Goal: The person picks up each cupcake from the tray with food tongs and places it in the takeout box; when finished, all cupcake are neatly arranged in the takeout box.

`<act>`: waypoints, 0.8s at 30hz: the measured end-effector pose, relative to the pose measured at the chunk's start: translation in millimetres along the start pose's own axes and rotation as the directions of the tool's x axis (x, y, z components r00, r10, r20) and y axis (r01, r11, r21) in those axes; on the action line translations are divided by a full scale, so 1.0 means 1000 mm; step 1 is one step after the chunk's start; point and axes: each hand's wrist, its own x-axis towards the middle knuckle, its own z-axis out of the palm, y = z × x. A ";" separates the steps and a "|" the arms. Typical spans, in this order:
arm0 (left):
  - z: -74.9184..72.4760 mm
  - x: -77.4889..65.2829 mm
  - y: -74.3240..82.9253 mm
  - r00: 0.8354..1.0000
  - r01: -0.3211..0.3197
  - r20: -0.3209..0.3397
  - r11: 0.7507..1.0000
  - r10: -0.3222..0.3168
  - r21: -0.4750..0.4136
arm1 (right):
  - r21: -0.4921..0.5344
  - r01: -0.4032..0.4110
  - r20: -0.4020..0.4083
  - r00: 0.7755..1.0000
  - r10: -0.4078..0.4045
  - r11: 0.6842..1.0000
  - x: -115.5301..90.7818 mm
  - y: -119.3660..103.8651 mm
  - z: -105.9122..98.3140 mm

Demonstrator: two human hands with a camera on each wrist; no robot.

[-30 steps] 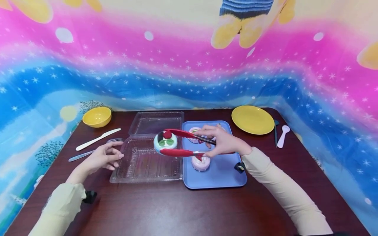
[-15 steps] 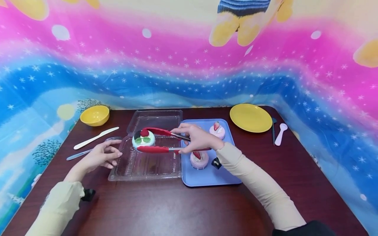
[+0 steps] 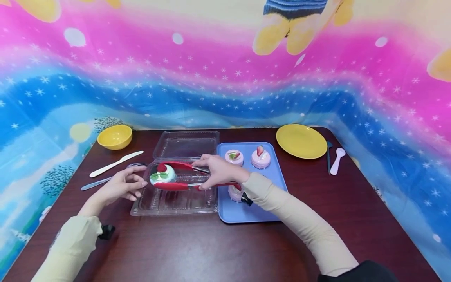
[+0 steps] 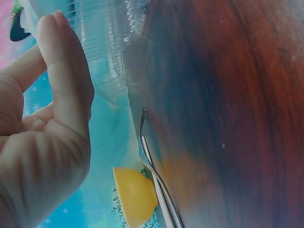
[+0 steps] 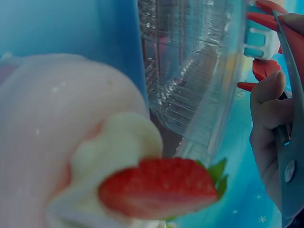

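My right hand (image 3: 222, 171) grips a pair of red-tipped tongs (image 3: 171, 186). Between the tong tips is a small pale-mint cake (image 3: 163, 176) with a raspberry and green leaves on top, over the left part of a transparent plastic container (image 3: 176, 212). The head view does not show whether the cake touches the container's floor. At the container's left edge is my left hand (image 3: 121, 187), fingers loosely bent and holding nothing. In the right wrist view, a pink cake (image 5: 61, 109) with a strawberry (image 5: 156, 186) fills the foreground, while the tongs (image 5: 289, 118) show at right.
A blue tray (image 3: 262, 207) beside the container bears several pink cakes (image 3: 260, 158), one partly hidden by my right arm. Leftward lie a yellow bowl (image 3: 115, 137), a cream knife (image 3: 116, 163) and a fork (image 3: 96, 183). A yellow plate (image 3: 301, 141) and pink spoon (image 3: 337, 161) lie right.
My right hand has carried the mint cake in the tongs leftward, from the container's right side to its left part, and slightly lower. My left hand has hardly moved.
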 end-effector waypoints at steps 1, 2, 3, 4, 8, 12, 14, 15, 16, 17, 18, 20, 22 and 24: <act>0.000 0.000 0.000 1.000 0.001 0.001 1.000 -0.001 0.002 | -0.010 -0.004 0.002 1.000 0.004 1.000 0.002 0.000 0.001; 0.000 0.000 0.000 1.000 0.002 0.001 1.000 -0.002 0.002 | -0.020 -0.007 0.003 1.000 0.007 1.000 0.003 0.000 0.003; 0.000 0.000 0.000 1.000 0.001 0.002 1.000 -0.001 0.003 | -0.024 -0.012 0.004 1.000 0.012 1.000 0.004 0.001 0.004; 0.000 0.000 0.000 1.000 0.000 0.002 1.000 0.000 0.003 | -0.025 -0.020 0.008 1.000 0.021 0.999 0.005 0.001 0.005; 0.000 0.001 0.000 1.000 -0.003 0.004 1.000 0.003 0.002 | -0.029 -0.047 0.021 0.999 0.047 0.998 0.009 0.001 0.010; -0.001 0.001 -0.001 1.000 -0.006 0.004 1.000 0.006 -0.001 | -0.040 -0.068 0.042 0.997 0.070 0.997 0.013 -0.002 0.012; -0.001 0.001 -0.002 1.000 -0.010 0.005 1.000 0.010 -0.004 | -0.042 -0.083 0.059 0.995 0.085 0.996 0.015 -0.004 0.012; -0.001 0.001 -0.002 1.000 -0.011 0.005 1.000 0.011 -0.004 | -0.043 -0.087 0.066 0.994 0.089 0.995 0.017 -0.004 0.012; -0.002 0.001 -0.002 1.000 -0.012 0.004 1.000 0.012 -0.004 | -0.046 -0.089 0.076 0.993 0.093 0.995 0.018 -0.005 0.013; -0.002 0.001 -0.002 1.000 -0.012 0.003 1.000 0.012 -0.004 | -0.046 -0.092 0.084 0.992 0.096 0.995 0.019 -0.006 0.014; -0.002 0.001 -0.002 1.000 -0.011 0.002 1.000 0.011 -0.003 | -0.049 -0.095 0.091 0.991 0.099 0.994 0.020 -0.006 0.014; -0.002 0.000 -0.002 1.000 -0.008 0.003 1.000 0.008 0.000 | -0.058 -0.102 0.103 0.989 0.107 0.993 0.022 -0.006 0.016; -0.002 0.000 -0.002 1.000 -0.005 0.003 1.000 0.005 0.003 | -0.072 -0.105 0.107 0.988 0.112 0.992 0.023 -0.005 0.017; -0.002 0.000 -0.002 1.000 -0.003 0.001 1.000 0.003 0.004 | -0.092 -0.102 0.105 0.988 0.112 0.990 0.024 -0.005 0.018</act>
